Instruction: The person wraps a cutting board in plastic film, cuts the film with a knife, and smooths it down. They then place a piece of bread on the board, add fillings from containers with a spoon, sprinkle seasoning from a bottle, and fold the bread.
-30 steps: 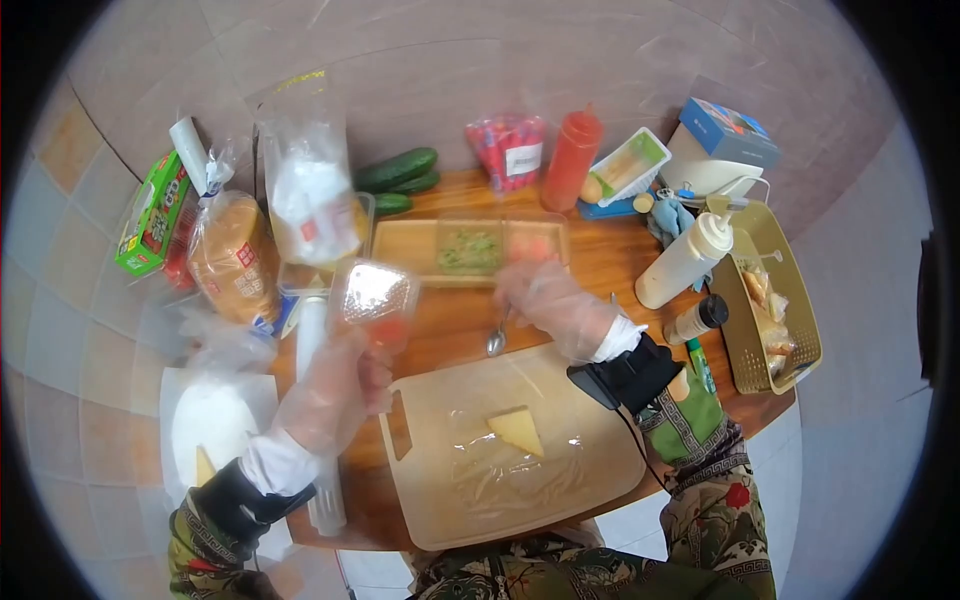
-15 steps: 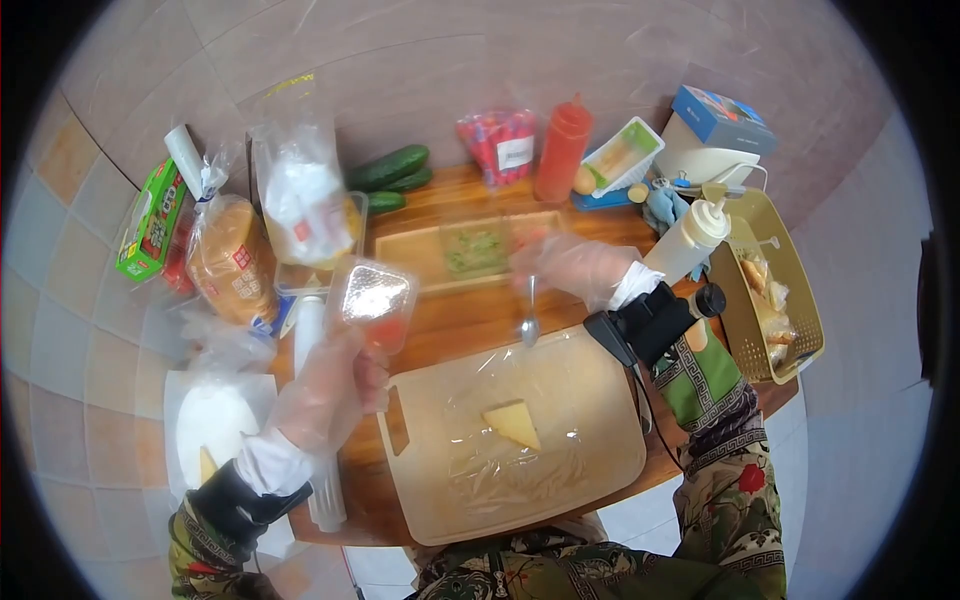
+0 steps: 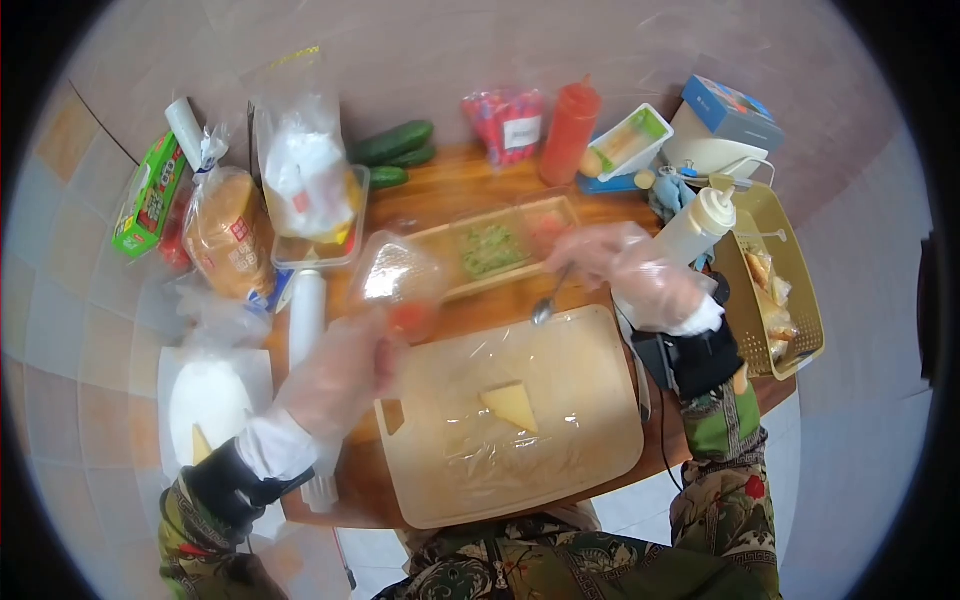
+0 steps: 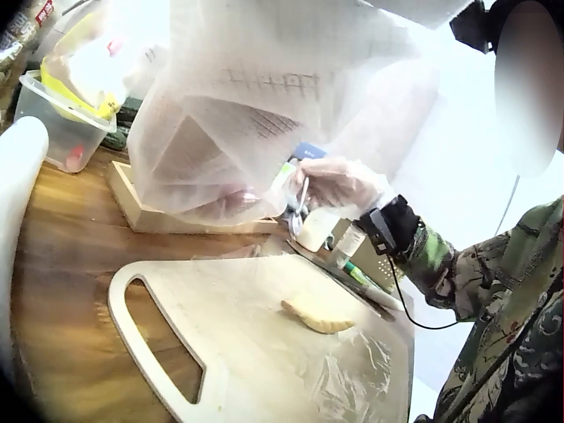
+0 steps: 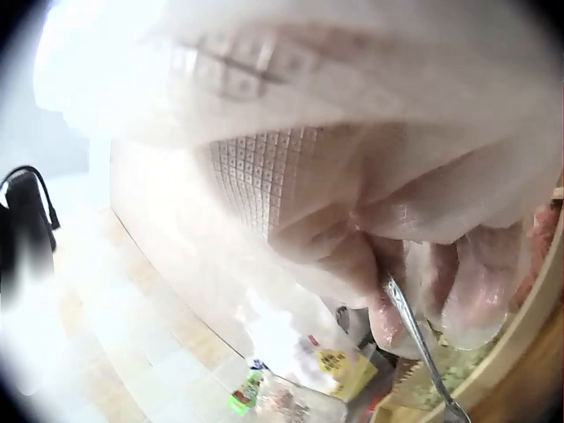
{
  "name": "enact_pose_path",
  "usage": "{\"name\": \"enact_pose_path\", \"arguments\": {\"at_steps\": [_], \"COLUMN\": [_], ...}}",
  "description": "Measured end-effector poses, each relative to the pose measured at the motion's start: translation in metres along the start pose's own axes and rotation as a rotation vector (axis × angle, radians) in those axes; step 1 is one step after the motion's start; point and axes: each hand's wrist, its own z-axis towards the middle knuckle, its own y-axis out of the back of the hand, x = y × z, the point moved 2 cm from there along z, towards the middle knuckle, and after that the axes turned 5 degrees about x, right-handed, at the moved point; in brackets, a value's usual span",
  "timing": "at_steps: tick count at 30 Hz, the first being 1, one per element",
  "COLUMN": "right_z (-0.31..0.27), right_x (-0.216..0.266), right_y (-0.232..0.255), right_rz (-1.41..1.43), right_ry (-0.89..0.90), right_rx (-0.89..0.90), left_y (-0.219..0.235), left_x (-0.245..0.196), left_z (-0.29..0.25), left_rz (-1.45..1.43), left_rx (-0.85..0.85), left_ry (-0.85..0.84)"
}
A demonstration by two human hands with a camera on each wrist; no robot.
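Observation:
My gloved left hand [image 3: 345, 365] holds up a clear plastic tub [image 3: 405, 265] with something red in its lower end, left of the tray. In my gloved right hand [image 3: 640, 275] is a metal spoon [image 3: 543, 310]; fingers and thumb pinch its handle [image 5: 407, 308], bowl pointing down near the board's far edge. On the cutting board [image 3: 430, 490] lies a triangular, pale yellow bread slice [image 3: 512, 406] over clear plastic film [image 4: 348, 383]. Behind the board, a wooden tray [image 3: 432, 240] carries one tub of shredded greens [image 3: 490, 250] and another of pinkish-red pieces [image 3: 546, 226].
Bagged bread [image 3: 232, 235], a bagged white item [image 3: 305, 185] and cucumbers [image 3: 400, 143] stand back left. A red squeeze bottle [image 3: 571, 132], white squeeze bottle [image 3: 695, 232] and tan basket [image 3: 808, 345] are on the right. A white roll [image 3: 307, 310] lies beside my left hand.
My right hand has lifted the spoon off the table by the tray and drawn it right and nearer me. My left hand keeps the tub raised, now slightly further right.

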Motion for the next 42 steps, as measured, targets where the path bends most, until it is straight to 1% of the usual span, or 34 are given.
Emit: {"name": "enact_pose_path", "arguments": {"at_steps": [1,2,3,4,5,6,7,8,10,11,12,14,16,17,18,19,20,21,23,25,27,28,29,30,31,32,33,34,35,37,38,40,41,42], "right_z": [-0.008,-0.015,-0.023,-0.03,-0.037,-0.043,-0.049,-0.047,-0.047,-0.045,-0.042,-0.039,-0.038,-0.039,-0.041,-0.044,-0.045,-0.042,-0.036,-0.041,-0.047,-0.052,-0.055,-0.056,-0.056,-0.056,-0.056,-0.054,-0.054,-0.058,-0.06,-0.06,-0.061,-0.062], "right_x": [0.006,0.011,0.016,0.022,0.03,0.039,0.055,0.051,0.05,0.061,0.06,0.052,0.052,0.053,0.055,0.059,0.06,0.054,0.037,0.033,0.033,0.034,0.035,0.035,0.035,0.034,0.032,0.029,0.028,0.032,0.032,0.031,0.031,0.031], "right_y": [-0.005,-0.008,-0.012,-0.018,-0.026,-0.034,-0.043,-0.043,-0.048,-0.063,-0.068,-0.073,-0.072,-0.073,-0.075,-0.076,-0.077,-0.079,-0.084,-0.088,-0.088,-0.083,-0.079,-0.076,-0.072,-0.07,-0.072,-0.074,-0.076,-0.081,-0.082,-0.084,-0.085,-0.086], "right_rz": [0.0,0.132,0.265,0.265,0.26,0.255,0.07,0.075,-0.622,-0.928,-0.924,-0.754,-0.801,-0.851,-0.845,-0.891,-0.935,-0.929,-0.86,-0.9,-0.94,-0.936,-0.932,-0.928,-0.92,-0.911,-0.909,-0.899,-0.886,-0.913,-0.941,-0.959,-0.979,-0.979], "right_ry": [-0.003,0.048,0.098,0.093,0.168,0.243,0.275,0.27,0.728,0.929,0.92,0.896,0.906,0.92,0.914,0.838,0.761,0.753,0.865,0.865,0.869,0.843,0.817,0.814,0.761,0.707,0.704,0.771,0.838,0.804,0.772,0.777,0.783,0.781], "right_rx": [0.005,-0.07,-0.147,-0.144,-0.166,-0.189,-0.241,-0.244,-0.173,-0.326,-0.335,-0.309,-0.294,-0.27,-0.278,-0.298,-0.316,-0.324,-0.263,-0.259,-0.25,-0.195,-0.141,-0.141,-0.136,-0.13,-0.132,-0.218,-0.304,-0.317,-0.328,-0.298,-0.267,-0.267], "left_y": [0.0,-0.001,-0.003,-0.006,-0.011,-0.021,-0.03,-0.036,-0.046,-0.049,-0.051,-0.058,-0.067,-0.06,-0.051,-0.048,-0.045,-0.043,-0.045,-0.05,-0.046,-0.044,-0.044,-0.044,-0.043,-0.041,-0.038,-0.037,-0.038,-0.037,-0.037,-0.036,-0.034,-0.03], "left_x": [0.001,0.002,0.001,-0.001,-0.007,-0.018,-0.025,-0.028,-0.031,-0.031,-0.03,-0.033,-0.037,-0.031,-0.024,-0.022,-0.019,-0.018,-0.019,-0.023,-0.02,-0.019,-0.02,-0.021,-0.021,-0.019,-0.016,-0.015,-0.015,-0.014,-0.013,-0.013,-0.012,-0.01], "left_z": [0.0,-0.001,-0.004,-0.007,-0.012,-0.019,-0.026,-0.03,-0.036,-0.038,-0.039,-0.041,-0.044,-0.044,-0.044,-0.046,-0.046,-0.045,-0.044,-0.045,-0.043,-0.042,-0.041,-0.04,-0.038,-0.037,-0.036,-0.035,-0.035,-0.034,-0.035,-0.038,-0.036,-0.034], "left_rz": [0.164,0.161,0.307,0.453,0.45,0.73,1.01,1.012,1.018,1.023,0.985,0.954,0.777,0.785,0.98,1.163,1.169,1.17,1.176,1.286,1.284,1.278,1.278,1.257,1.236,1.237,1.101,0.965,0.967,0.783,0.783,0.764,0.763,0.6], "left_rx": [0.014,0.013,0.047,0.082,0.083,0.156,0.234,0.239,0.309,0.319,0.325,0.337,0.199,0.202,0.287,0.375,0.385,0.393,0.409,0.397,0.376,0.351,0.354,0.341,0.329,0.333,0.338,0.342,0.346,0.305,0.306,0.282,0.283,0.307], "left_ry": [-0.042,-0.038,-0.064,-0.089,-0.084,-0.137,-0.191,-0.185,-0.156,-0.152,-0.118,-0.081,0.176,0.182,-0.075,-0.342,-0.335,-0.355,-0.371,-0.47,-0.412,-0.358,-0.353,-0.284,-0.217,-0.215,-0.2,-0.184,-0.182,-0.034,-0.032,-0.148,-0.147,-0.087]}}
